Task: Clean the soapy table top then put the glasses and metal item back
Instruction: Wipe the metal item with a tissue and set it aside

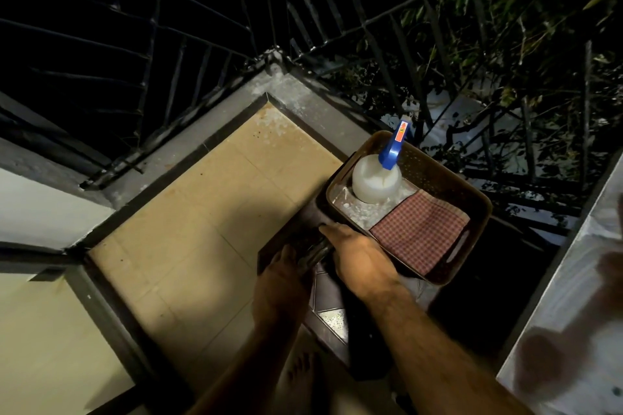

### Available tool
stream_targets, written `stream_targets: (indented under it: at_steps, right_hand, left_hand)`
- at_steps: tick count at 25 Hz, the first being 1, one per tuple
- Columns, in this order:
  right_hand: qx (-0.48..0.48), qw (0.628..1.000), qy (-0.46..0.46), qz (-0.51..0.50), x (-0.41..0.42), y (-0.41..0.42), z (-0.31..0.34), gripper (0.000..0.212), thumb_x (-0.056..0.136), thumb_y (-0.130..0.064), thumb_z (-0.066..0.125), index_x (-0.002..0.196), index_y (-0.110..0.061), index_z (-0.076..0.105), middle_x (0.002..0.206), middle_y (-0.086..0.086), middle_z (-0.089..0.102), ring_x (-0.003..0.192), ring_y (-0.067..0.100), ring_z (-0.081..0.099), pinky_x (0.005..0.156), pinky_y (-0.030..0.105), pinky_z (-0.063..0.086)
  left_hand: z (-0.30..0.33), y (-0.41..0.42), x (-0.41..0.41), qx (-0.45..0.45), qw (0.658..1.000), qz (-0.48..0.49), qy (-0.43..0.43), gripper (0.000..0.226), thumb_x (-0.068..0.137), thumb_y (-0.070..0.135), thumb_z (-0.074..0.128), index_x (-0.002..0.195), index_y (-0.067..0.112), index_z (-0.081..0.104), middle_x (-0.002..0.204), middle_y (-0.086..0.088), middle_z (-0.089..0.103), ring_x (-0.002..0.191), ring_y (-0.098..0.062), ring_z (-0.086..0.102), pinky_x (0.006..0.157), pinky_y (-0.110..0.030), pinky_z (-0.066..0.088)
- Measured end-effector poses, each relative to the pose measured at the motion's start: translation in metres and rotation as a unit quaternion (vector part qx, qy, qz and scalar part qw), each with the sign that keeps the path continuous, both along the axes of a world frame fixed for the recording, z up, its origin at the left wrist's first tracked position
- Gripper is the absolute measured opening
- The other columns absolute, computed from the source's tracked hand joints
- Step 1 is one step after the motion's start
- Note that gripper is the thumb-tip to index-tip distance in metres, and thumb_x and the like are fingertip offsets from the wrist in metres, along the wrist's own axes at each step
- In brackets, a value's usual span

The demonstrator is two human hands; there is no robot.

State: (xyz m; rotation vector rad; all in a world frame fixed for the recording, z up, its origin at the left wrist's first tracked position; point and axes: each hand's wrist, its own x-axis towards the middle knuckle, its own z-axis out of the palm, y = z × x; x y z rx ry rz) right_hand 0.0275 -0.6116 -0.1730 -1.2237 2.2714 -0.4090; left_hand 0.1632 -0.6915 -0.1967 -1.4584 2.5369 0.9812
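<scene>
Table top (332, 317), a small dark surface with a patterned, glassy panel, is sitting low in the frame beneath both forearms, mostly in shadow, and its long axis is running from the lower middle up toward the basket. Both hands are reaching onto its far edge: the left hand (283, 280) is lying in shadow with its fingers bent over a dark cylindrical object (315, 251) at the edge, though how firmly it is gripping I cannot tell; the right hand (357, 256) is lying palm down with its fingers stretched out fairly straight, the fingertips (325, 229) touching the dark edge just beside the basket's near corner, and whether it is holding anything underneath is hidden. A brown perforated plastic basket (472, 199) is resting on the far end of the surface, its long side running from upper left to lower right. Inside it a white spray bottle (374, 182) with a blue trigger head (392, 150) is standing upright in the far corner, the nozzle pointing up and away, and a red checked cloth (418, 234) is lying folded flat in the near half. Beige floor tiles (209, 222) are spreading to the left, edged by a grey concrete kerb (236, 101) and black metal railings (168, 27), with leafy branches (505, 27) showing in the dark beyond. A bare foot (301, 377) is showing below the arms.
</scene>
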Motion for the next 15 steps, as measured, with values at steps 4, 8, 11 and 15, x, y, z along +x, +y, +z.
stream_targets:
  at_steps: [4,8,11,15]
  right_hand:
    - [-0.007,1.000,-0.007,-0.002,0.000,0.007,0.013,0.075,0.079,0.001,0.057,0.149,-0.021,0.042,0.153,-0.002,0.043,0.137,0.017,0.044,0.114,0.026,0.033]
    - [-0.044,0.999,0.009,-0.030,0.001,0.014,0.041,0.059,0.084,-0.003,0.054,0.139,-0.026,0.051,0.134,-0.003,0.057,0.117,0.020,0.058,0.098,0.033,0.050]
    - [-0.055,0.995,0.025,-0.083,0.001,0.024,0.067,0.039,0.091,-0.013,0.050,0.128,-0.026,0.055,0.120,0.000,0.063,0.103,0.022,0.062,0.087,0.035,0.052]
    - [-0.081,0.990,0.063,-0.093,-0.004,0.053,0.107,0.035,0.092,-0.018,0.051,0.126,-0.025,0.057,0.115,-0.003,0.064,0.103,0.018,0.062,0.085,0.031,0.046]
  left_hand:
    - [0.005,-0.003,0.002,0.021,0.999,-0.015,0.018,0.070,0.088,0.038,0.070,0.146,0.011,0.044,0.136,-0.014,0.061,0.123,-0.036,0.057,0.098,-0.042,0.050]
    - [0.026,-0.011,0.011,-0.003,0.999,-0.049,0.005,0.096,0.071,0.048,0.082,0.150,0.021,0.034,0.142,-0.007,0.056,0.127,-0.032,0.053,0.101,-0.045,0.051]
    - [0.051,-0.012,0.017,-0.005,0.999,-0.045,-0.030,0.125,0.058,0.060,0.086,0.156,0.030,0.016,0.151,-0.005,0.049,0.134,-0.031,0.050,0.105,-0.047,0.048]
    - [0.087,-0.002,0.019,-0.045,0.997,-0.051,0.033,0.126,0.055,0.065,0.083,0.156,0.021,0.023,0.150,-0.010,0.053,0.132,-0.034,0.054,0.101,-0.045,0.050]
